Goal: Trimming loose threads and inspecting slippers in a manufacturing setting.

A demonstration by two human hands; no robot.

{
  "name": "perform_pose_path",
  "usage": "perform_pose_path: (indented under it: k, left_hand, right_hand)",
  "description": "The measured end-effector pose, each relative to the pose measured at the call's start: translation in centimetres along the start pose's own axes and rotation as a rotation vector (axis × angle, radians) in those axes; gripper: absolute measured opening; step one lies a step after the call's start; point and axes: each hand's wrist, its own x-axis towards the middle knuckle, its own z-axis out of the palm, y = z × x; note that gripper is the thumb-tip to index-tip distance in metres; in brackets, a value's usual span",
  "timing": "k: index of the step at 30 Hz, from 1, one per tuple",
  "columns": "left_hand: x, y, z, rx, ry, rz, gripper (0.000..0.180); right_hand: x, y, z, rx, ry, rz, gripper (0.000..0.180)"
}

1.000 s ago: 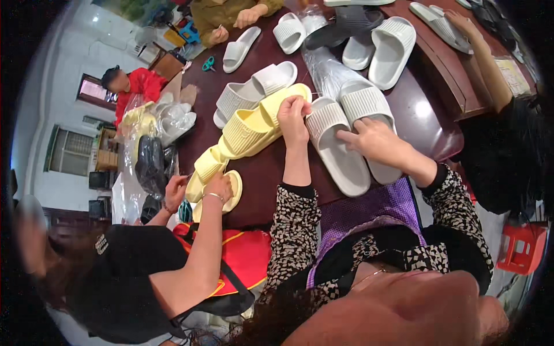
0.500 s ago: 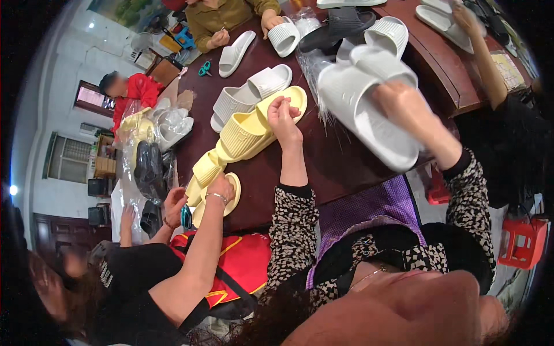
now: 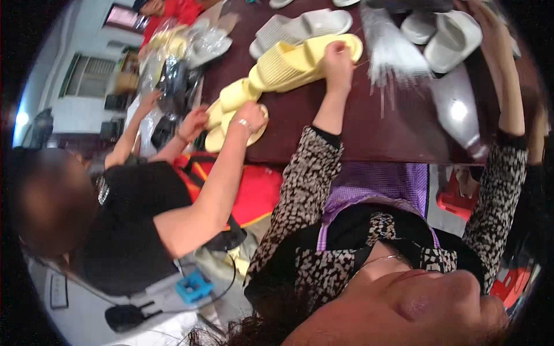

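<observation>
One broad, glossy, dark red table [image 3: 404,127] bears it all; a stray forearm might knock its ribbed yellow foam slippers [image 3: 283,66], my landmark, out of line, since they overlap and touch their neighbours. Left of them, crumpled clear plastic bags [image 3: 173,43] hold pale and yellow slippers, with dark wrapped ones below. Just beyond lie ribbed pale-grey slippers [image 3: 283,32]; well to their right, smooth-soled white slippers [image 3: 453,40]. Nearer on the right, a bunch of fine clear plastic strands [image 3: 395,60] fans out loose, so a passing sleeve could snag or scatter it. The left hand [image 3: 339,64] is at the landmark's right end, fingertips pinched narrow; any thread between them is too fine to confirm. The right hand [image 3: 486,16], far right, is partly cut off; its grip I cannot tell.
</observation>
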Motion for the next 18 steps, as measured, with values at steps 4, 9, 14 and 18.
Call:
perform_pose_path:
  k: [4, 9, 14, 18]
  left_hand:
    - [-1.1, -0.1, 0.3, 0.377, -0.094, 0.339, 0.024]
    - [-2.2, 4.2, -5.6, 0.899, 0.187, 0.578, 0.032]
    - [-2.1, 5.8, -9.3, 1.068, 0.424, 0.418, 0.041]
    - [-0.6, 4.3, -10.2, 1.255, 0.351, 0.213, 0.051]
  right_hand:
    - [-7.9, -3.8, 1.1, 0.237, -0.326, 0.021, 0.023]
    - [-11.0, -7.5, 3.5, 0.333, -0.553, 0.175, 0.021]
    - [-11.7, -7.2, 4.0, 0.38, -0.578, 0.211, 0.021]
    - [-12.7, -5.8, 5.0, 0.387, -0.567, 0.224, 0.021]
